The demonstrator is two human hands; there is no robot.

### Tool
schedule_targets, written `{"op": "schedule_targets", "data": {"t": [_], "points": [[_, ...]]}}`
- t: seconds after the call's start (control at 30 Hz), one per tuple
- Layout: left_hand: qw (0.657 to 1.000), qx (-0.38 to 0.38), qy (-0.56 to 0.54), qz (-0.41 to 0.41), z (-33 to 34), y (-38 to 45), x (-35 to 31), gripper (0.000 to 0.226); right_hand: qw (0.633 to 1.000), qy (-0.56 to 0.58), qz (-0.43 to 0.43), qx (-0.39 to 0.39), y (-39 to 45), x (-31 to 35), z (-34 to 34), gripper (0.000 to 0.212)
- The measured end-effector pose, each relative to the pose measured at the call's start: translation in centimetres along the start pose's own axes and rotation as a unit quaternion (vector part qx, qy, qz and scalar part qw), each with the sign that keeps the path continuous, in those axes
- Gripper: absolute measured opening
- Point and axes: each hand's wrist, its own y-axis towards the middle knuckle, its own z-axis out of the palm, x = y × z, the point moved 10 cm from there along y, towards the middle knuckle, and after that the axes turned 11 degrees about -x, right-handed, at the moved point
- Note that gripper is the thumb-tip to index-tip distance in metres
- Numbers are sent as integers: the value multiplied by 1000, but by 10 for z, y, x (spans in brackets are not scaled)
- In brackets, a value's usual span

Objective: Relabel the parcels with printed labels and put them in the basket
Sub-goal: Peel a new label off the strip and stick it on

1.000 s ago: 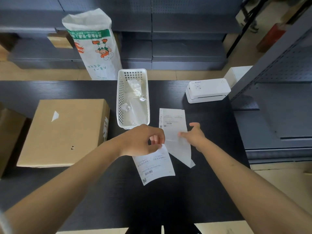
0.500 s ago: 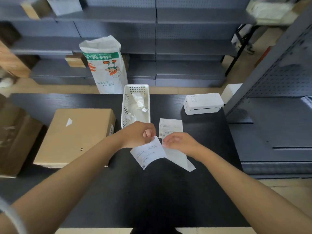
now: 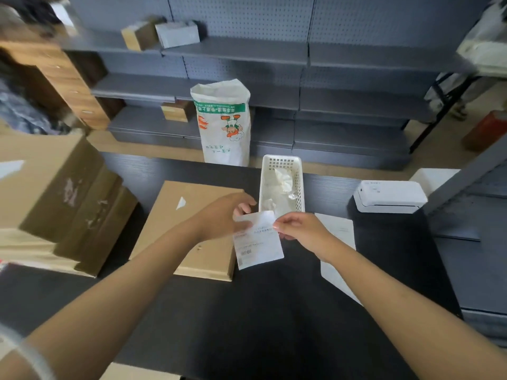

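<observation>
Both hands (image 3: 227, 215) (image 3: 297, 229) pinch the label's (image 3: 259, 242) top edge, long axis hanging downward

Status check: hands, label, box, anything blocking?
Left hand and right hand both pinch the label, held above the table. Box lies flat beside it, not yet relabelled. Nothing in the way.

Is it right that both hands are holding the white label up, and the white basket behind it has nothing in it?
Not quite. In the head view both hands, left hand and right hand, do pinch the label above the table, but the white basket is not bare inside: crumpled white paper lies in it.
</observation>
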Motion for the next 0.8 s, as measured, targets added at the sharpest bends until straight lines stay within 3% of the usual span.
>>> {"op": "schedule_targets", "data": {"t": [0.4, 0.8], "points": [[995, 44, -41, -74, -90, -5, 175, 46, 992, 19, 70, -100, 52, 35, 147, 2], [989, 53, -25, -134, -49, 4, 231, 51, 968, -146, 75, -192, 72, 16, 163, 9]]}}
